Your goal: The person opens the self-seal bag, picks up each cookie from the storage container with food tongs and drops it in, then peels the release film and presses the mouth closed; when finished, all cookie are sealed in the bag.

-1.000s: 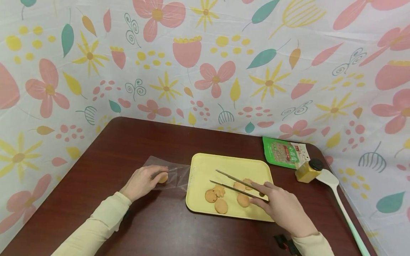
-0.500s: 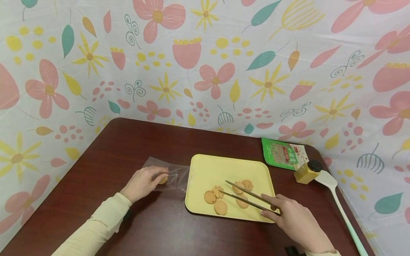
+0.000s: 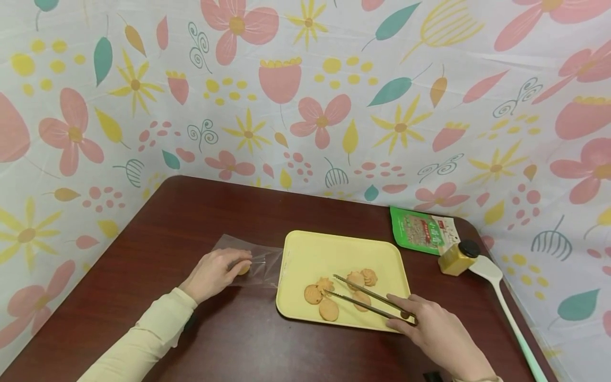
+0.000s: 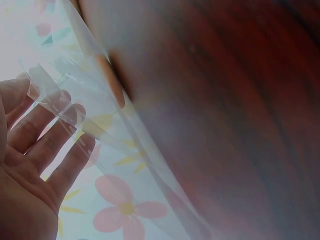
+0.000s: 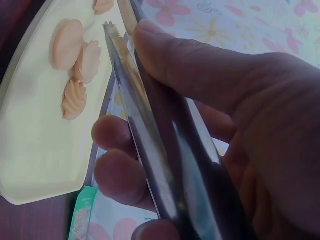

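Note:
Metal tongs [image 3: 372, 298] are gripped in my right hand [image 3: 441, 331], their two arms parted over the cookies, with nothing between the tips. Several cookies lie on the yellow tray [image 3: 329, 244], one round cookie [image 3: 329, 309] near its front edge. In the right wrist view, thumb and fingers wrap the tongs [image 5: 165, 135]. My left hand [image 3: 216, 271] pinches the clear plastic bag [image 3: 267, 265] left of the tray; a cookie [image 3: 244, 269] shows by its thumb. The left wrist view has the bag film [image 4: 95, 85] held at the fingertips of the left hand [image 4: 45, 155].
At the back right of the dark table [image 3: 229, 207] lies a green packet [image 3: 420, 231]. A yellow jar with a black lid [image 3: 457, 258] stands beside it, next to a white spatula [image 3: 506, 305] with a pale green handle. A floral cloth [image 3: 305, 106] hangs behind.
My right hand has drawn back to the right and toward the front with the tongs, whose tips shifted from above the tray's middle onto the cookies' area. The left hand stays nearly still.

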